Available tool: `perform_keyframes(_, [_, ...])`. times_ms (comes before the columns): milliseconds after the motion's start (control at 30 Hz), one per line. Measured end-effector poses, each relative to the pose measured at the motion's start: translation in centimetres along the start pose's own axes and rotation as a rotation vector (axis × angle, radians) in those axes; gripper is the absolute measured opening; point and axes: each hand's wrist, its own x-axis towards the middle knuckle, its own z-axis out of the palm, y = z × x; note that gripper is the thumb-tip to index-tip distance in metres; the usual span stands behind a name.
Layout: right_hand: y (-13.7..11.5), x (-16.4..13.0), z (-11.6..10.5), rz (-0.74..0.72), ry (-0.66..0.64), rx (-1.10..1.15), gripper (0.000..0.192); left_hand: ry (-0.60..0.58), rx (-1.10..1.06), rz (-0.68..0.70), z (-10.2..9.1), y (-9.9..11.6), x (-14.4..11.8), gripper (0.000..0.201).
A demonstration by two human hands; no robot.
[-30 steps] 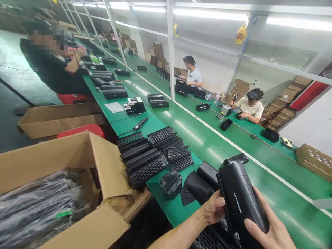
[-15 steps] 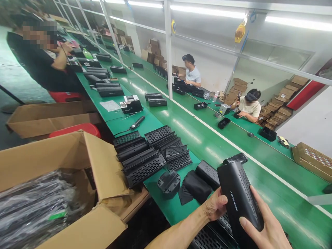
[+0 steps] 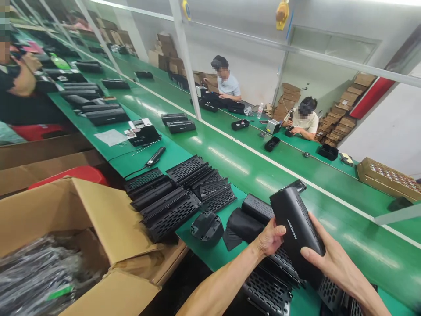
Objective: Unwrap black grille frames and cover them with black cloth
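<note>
Black MERKURY housing (image 3: 297, 232) stays clasped between my left hand (image 3: 270, 239) and right hand (image 3: 325, 250); my view has turned right, showing more near perforated panels (image 3: 268, 292), while handling seemingly continues.

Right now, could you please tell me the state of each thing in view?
Black MERKURY housing: held, tilted
Left hand: holding the housing's side
Right hand: holding the opposite side
Cardboard box: open at the top
Plastic-wrapped parts: lying inside the box
Perforated panels: lying piled together
Corded tool: lying down, on or off unclear
Bottle: upright
</note>
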Motion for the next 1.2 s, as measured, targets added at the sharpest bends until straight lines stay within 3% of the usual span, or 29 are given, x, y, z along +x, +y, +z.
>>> perform_keyframes(67, [0.3, -1.1, 1.2, -0.065, 0.212, 0.062, 0.091, 0.041, 0.007, 0.049, 0.5, 0.6, 0.3, 0.081])
perform_keyframes(167, [1.1, -2.4, 5.0, -0.105, 0.561, 0.121, 0.104, 0.108, 0.047, 0.122, 1.2, 1.2, 0.6, 0.091])
perform_keyframes(267, [2.1, -2.0, 8.4, -0.150, 0.777, 0.082, 0.102, 0.152, 0.094, 0.162, 2.0, 1.0, 0.6, 0.098])
perform_keyframes(333, [2.6, -1.4, 9.0, -0.164, 0.869, 0.110, 0.096, 0.166, 0.119, 0.169, 2.5, 0.6, 0.5, 0.100])
perform_keyframes(467, [3.3, -1.0, 7.9, -0.122, 0.851, 0.193, 0.106, 0.131, 0.137, 0.142, 3.1, -0.3, 0.3, 0.099])
perform_keyframes(633, [3.6, -1.9, 7.1, -0.198, 0.909, 0.187, 0.078, 0.102, 0.209, 0.059, 2.5, -0.3, 0.0, 0.103])
perform_keyframes(733, [3.8, -3.0, 6.6, -0.140, 0.884, 0.222, 0.077, 0.060, 0.334, 0.015, 1.6, 2.3, 0.5, 0.116])
perform_keyframes(867, [3.3, -5.0, 5.4, -0.002, 0.766, 0.331, 0.079, -0.096, 0.800, 0.126, 1.3, 8.1, 1.3, 0.135])
perform_keyframes(1000, [2.6, -6.2, 5.3, 0.083, 0.671, 0.417, 0.082, -0.321, 1.106, -0.021, 2.3, 11.3, 0.9, 0.120])
perform_keyframes(1200, [3.6, -6.7, 5.1, 0.118, 0.583, 0.464, 0.080, -0.164, 1.051, -0.007, 2.7, 9.5, -0.8, 0.095])
